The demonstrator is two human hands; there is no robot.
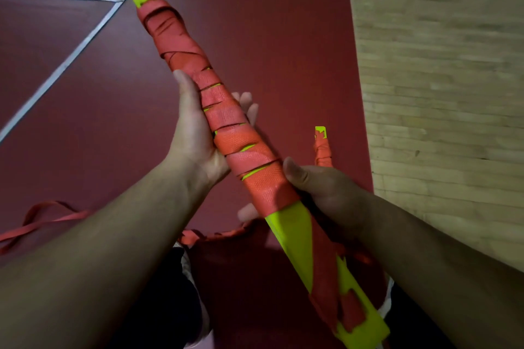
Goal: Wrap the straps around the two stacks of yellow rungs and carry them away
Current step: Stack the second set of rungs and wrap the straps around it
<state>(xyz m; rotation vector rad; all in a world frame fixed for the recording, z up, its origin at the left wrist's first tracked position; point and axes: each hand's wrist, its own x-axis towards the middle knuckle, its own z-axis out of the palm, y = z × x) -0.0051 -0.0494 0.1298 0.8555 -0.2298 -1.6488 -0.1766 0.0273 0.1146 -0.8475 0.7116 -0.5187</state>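
Apparently late in wrapping, the left hand cradled the strap-bound stack of yellow rungs on straight fingers, the right hand gripped its near part, and securing the loose strap looked next.

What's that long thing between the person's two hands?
In the head view, a stack of yellow rungs wound in red strap runs between the left hand and the right hand; both touch it.
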